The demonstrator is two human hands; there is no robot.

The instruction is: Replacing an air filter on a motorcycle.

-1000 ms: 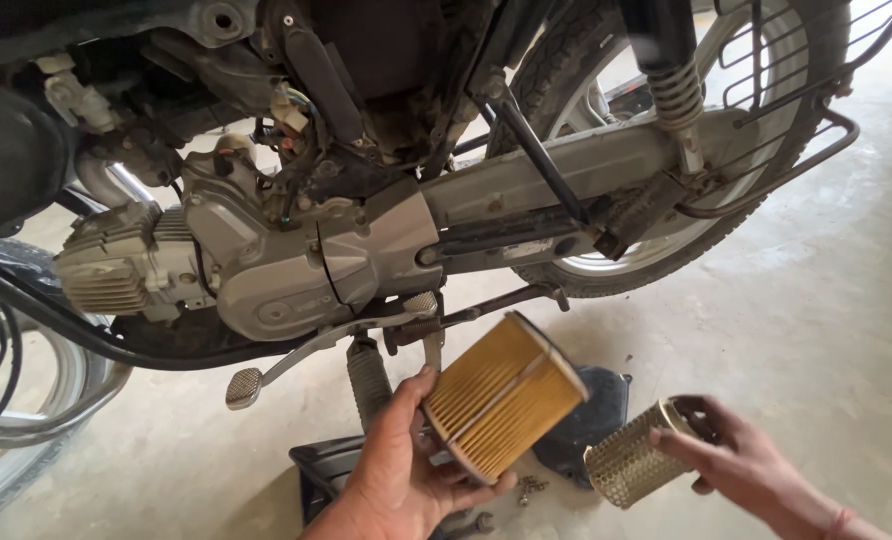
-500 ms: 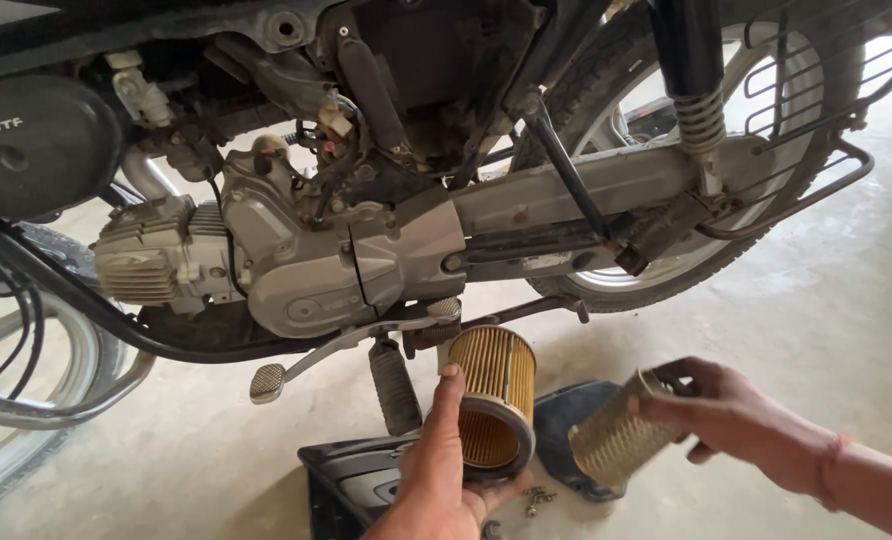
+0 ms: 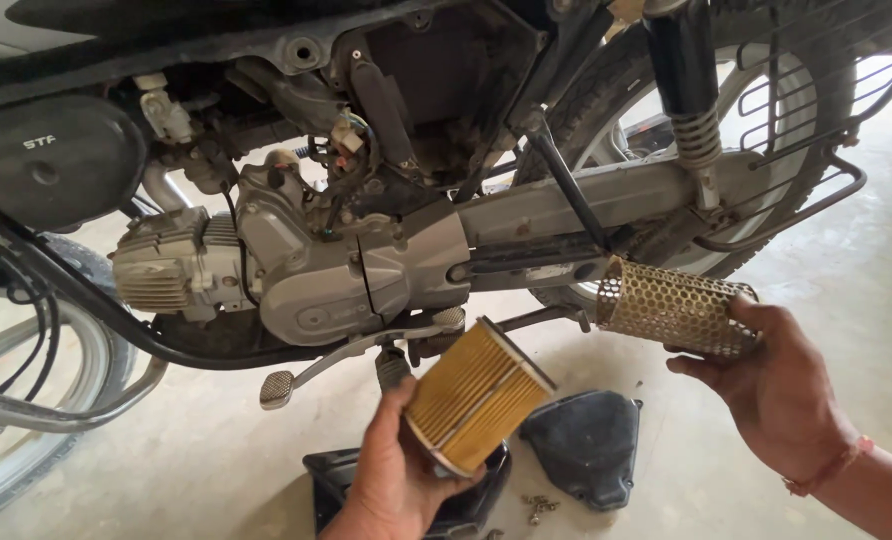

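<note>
Both filter (image 3: 478, 395) and mesh tube (image 3: 672, 307) now higher.

Rear wheel (image 3: 826, 150) (cut off above)

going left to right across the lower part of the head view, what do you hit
front wheel → foot pedal → left hand → yellow pleated filter → black cover on the floor → perforated metal sleeve → right hand
</note>
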